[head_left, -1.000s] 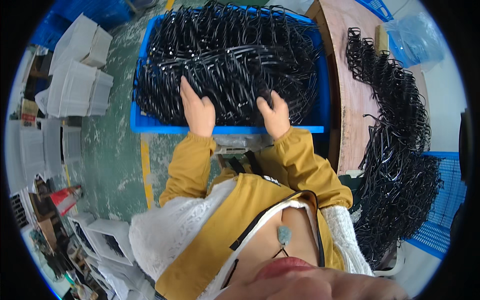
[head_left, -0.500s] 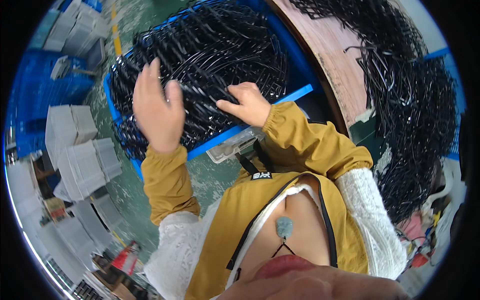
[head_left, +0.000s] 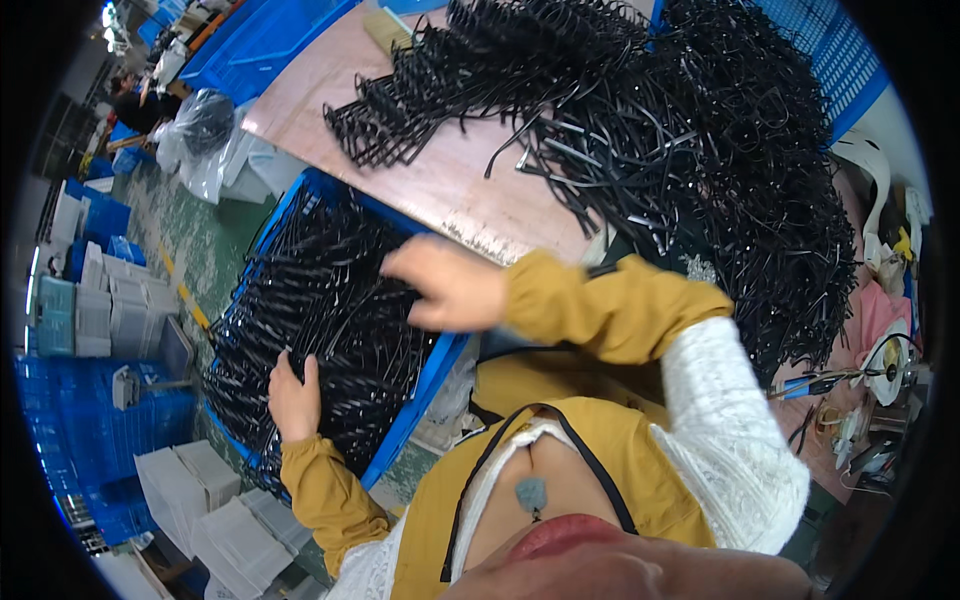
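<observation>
A blue crate in front of me is heaped with thin, glossy black strips. My left hand lies on the near left part of this heap, fingers stretched and thumb apart, gripping nothing that I can see. Over the crate's right side is my right hand, slightly blurred, with its fingers spread and nothing visible in them. Beyond the right hand, a pinkish tabletop carries a large tangled pile of similar black strips.
White bins and blue crates are stacked at left. A clear plastic bag stands past the table's left corner. Scissors and a white roll lie at the right. A blue basket rises behind the pile.
The view has swung right, bringing more of the table into sight. My right hand has lifted off the crate's strips toward the table side. My left hand has come down onto the heap.
</observation>
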